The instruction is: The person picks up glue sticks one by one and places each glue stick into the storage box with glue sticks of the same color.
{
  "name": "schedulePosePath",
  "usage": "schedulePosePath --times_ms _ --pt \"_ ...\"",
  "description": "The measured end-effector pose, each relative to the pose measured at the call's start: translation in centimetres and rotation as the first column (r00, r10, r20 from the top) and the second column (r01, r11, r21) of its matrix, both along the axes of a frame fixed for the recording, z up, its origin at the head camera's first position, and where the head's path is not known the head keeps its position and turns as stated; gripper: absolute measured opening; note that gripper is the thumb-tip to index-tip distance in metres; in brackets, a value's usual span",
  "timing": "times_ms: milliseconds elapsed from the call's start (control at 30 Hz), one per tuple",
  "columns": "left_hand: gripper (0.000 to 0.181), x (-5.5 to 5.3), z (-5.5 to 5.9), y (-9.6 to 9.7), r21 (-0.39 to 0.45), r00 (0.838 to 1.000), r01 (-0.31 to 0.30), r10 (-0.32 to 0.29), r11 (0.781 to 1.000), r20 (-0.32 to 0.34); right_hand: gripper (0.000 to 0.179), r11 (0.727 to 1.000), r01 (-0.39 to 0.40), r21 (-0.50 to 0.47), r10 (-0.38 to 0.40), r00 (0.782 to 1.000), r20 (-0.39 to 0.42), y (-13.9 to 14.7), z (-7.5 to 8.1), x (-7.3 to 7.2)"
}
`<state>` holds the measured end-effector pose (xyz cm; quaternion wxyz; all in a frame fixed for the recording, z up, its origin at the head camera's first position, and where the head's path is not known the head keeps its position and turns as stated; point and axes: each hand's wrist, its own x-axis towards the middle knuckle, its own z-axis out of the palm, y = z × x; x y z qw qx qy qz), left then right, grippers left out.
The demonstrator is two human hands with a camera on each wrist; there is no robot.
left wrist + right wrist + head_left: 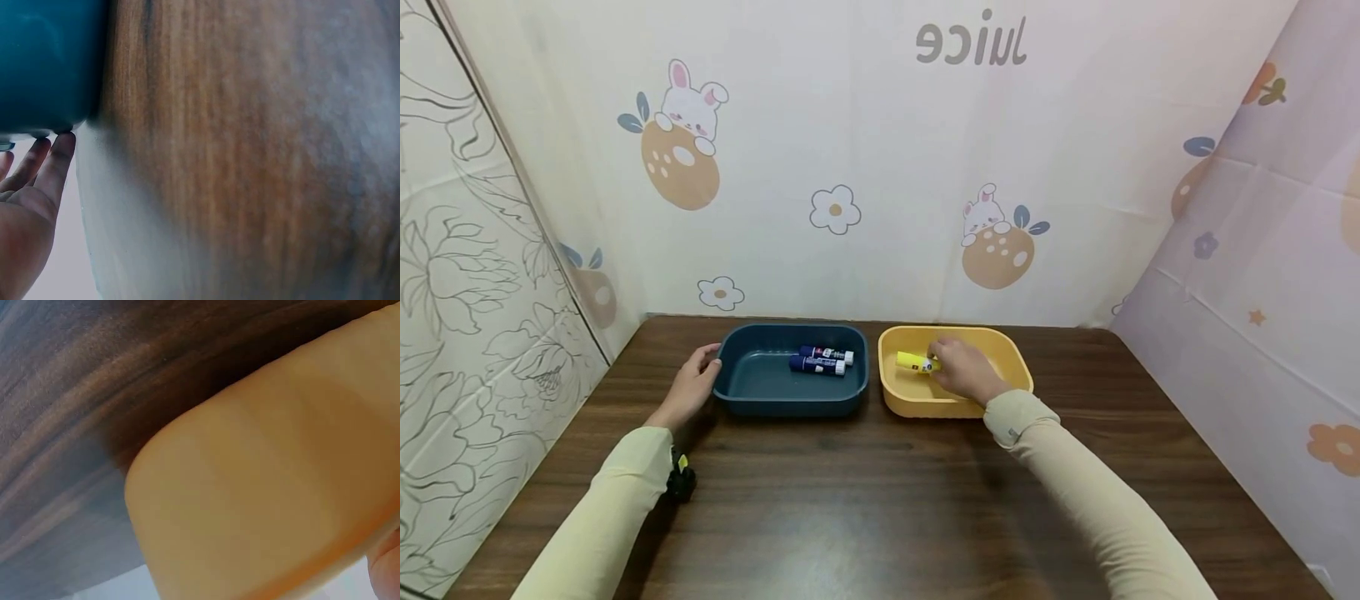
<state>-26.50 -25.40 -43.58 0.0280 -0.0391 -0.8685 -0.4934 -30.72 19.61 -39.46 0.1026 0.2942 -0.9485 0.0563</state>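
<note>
My left hand (691,387) is at the left end of a dark blue tray (790,407), its extended fingers (55,165) touching the outer wall. Inside that tray, two dark blue glue sticks (817,365) with white caps lie side by side, right of the middle. My right hand (964,371) reaches over the near rim of a yellow tray (925,407) and pinches the right end of a yellow glue stick (913,362), which lies crosswise. The right wrist view shows mostly the yellow tray's outer wall (250,487), with a bit of the hand beyond the rim.
Both trays stand side by side near the back of a dark wooden table (820,517), a narrow gap between them. Close behind hangs a printed curtain (880,258). A small black device (681,482) is at my left wrist.
</note>
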Motion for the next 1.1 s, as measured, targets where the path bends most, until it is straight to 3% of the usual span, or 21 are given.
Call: schedulePosePath --times_ms 400,1100 --pt "0.050 0.0 0.0 -0.1 0.002 1.000 0.004 -0.004 1.000 -0.007 0.024 0.998 0.000 0.058 -0.008 0.989 0.147 0.0 -0.7 -0.5" --pt "0.048 0.0 -0.2 0.0 0.006 1.000 0.000 0.000 1.000 -0.004 0.019 0.993 -0.058 0.102 0.036 0.977 0.212 -0.3 -1.2 -1.2"
